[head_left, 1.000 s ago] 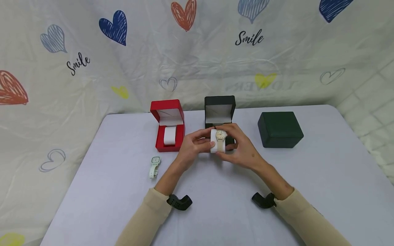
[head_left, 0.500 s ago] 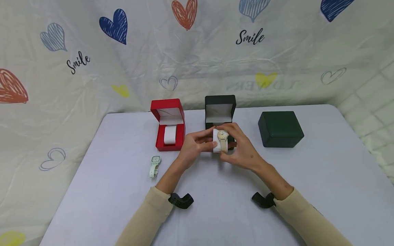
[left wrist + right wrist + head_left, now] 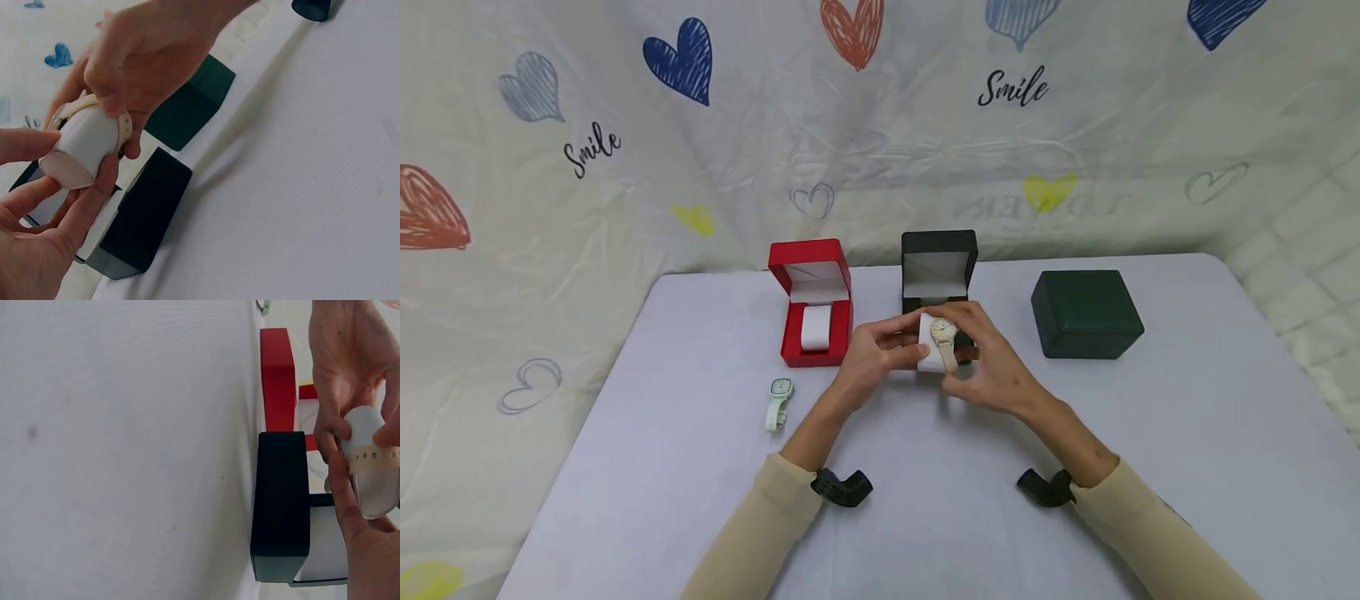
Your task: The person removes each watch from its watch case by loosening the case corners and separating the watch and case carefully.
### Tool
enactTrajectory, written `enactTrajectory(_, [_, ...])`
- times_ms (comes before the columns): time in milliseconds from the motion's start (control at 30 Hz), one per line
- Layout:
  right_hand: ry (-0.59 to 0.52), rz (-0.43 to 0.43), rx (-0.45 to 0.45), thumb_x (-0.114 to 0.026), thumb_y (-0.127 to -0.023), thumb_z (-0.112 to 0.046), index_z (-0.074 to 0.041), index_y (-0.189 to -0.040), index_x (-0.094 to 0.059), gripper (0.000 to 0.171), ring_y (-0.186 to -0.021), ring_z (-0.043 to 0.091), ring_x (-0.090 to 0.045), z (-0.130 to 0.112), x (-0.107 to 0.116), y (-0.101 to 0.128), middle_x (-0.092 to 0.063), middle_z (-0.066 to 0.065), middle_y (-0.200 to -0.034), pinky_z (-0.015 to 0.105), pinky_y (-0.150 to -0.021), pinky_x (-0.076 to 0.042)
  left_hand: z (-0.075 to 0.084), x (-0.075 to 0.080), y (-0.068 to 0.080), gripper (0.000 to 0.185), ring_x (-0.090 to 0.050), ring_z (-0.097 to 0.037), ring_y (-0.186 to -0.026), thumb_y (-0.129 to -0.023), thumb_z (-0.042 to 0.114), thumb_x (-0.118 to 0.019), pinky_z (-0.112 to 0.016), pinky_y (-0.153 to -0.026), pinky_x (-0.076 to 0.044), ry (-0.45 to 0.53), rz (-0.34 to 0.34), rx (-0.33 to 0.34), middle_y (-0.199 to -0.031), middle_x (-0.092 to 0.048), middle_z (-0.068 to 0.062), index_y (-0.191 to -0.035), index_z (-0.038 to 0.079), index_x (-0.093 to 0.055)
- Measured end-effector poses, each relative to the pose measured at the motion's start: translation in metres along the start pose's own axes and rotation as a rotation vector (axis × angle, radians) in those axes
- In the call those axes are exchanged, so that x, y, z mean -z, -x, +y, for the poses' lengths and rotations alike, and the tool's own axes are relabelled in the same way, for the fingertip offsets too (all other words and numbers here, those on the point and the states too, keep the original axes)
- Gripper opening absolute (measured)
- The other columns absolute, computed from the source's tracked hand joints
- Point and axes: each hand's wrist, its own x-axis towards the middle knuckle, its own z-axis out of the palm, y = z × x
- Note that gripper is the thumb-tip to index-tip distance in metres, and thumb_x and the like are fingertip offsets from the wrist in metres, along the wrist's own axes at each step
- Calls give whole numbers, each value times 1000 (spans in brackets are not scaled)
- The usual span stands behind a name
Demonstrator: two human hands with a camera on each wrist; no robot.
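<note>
Cream strap, pale round dial — the watch [image 3: 943, 337] is wrapped round a white cushion [image 3: 929, 354], and both hands hold that bundle in the air just in front of the open black box [image 3: 937, 271]. Left hand [image 3: 872, 358] pinches the cushion's left end, thumb under and fingers over; the left wrist view shows the thumb along the cushion's open end [image 3: 65, 170]. Right hand [image 3: 992, 371] curls over the right end, fingertips pressing the strap [image 3: 374, 459] against the cushion.

Doing this step well, as I judge it: keep the dial facing up and the strap snug, so the watch doesn't slip round the cushion. Grip the cushion by its ends only — fingers off the dial. The black box sits just beyond the fingertips, lid upright behind its tray; the cushion should go in level, long side across the slot, lowered straight and not shoved at an angle. The box is light and could skid, so ease off the push or steady it with one hand.

Left of the left hand, well apart: a red box [image 3: 812, 302], open, its own white cushion inside, and nearer the person a pale green watch [image 3: 777, 402] lying on the table [image 3: 1187, 433]. Right of the right hand, a closed dark green box [image 3: 1086, 314].
</note>
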Motion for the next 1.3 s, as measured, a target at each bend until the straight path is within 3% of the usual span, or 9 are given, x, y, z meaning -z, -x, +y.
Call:
enactTrajectory(167, [-73, -47, -4, -80, -79, 6, -22, -156, -45, 89, -125, 17, -49, 1, 6, 0, -41, 5, -152, 24, -87, -61, -1, 1, 0, 56, -65, -22, -116, -96, 12, -67, -22, -85, -61, 17, -14, -8, -142, -60, -13, -150, 13, -56])
enactTrajectory(367, [-100, -88, -22, -90, -79, -5, -21, -153, -49, 86, -117, 19, -53, 1, 10, -2, -43, 5, -149, 25, -86, -63, -3, 3, 2, 53, -66, -21, -116, -95, 14, -67, -25, -86, -61, 43, -24, 6, -139, -61, -14, -148, 11, -57])
enactTrajectory(533, [-114, -62, -42, -94, -74, -8, -21, -144, -55, 81, -114, 21, -56, 1, 9, 0, -46, 4, -144, 27, -81, -64, -3, 2, 3, 54, -68, -20, -116, -94, 14, -67, -24, -84, -61, 42, -34, 23, -138, -61, -16, -147, 10, -57])
enactTrajectory(800, [-130, -16, -40, -95, -72, -7, -17, -140, -52, 81, -113, 21, -60, 4, 5, 2, -45, 6, -137, 28, -75, -64, -2, 0, 3, 58, -69, -20, -115, -93, 13, -66, -25, -85, -62, 36, -40, 14, -138, -60, -19, -149, 7, -54])
enactTrajectory(1300, [-143, 34, -73, -95, -71, -5, -14, -138, -52, 80, -110, 27, -63, -1, 2, 0, -44, 7, -136, 27, -77, -64, -2, 0, 2, 57, -70, -20, -111, -94, 15, -67, -27, -85, -63, 49, -19, 15, -138, -60, -18, -150, 8, -54])
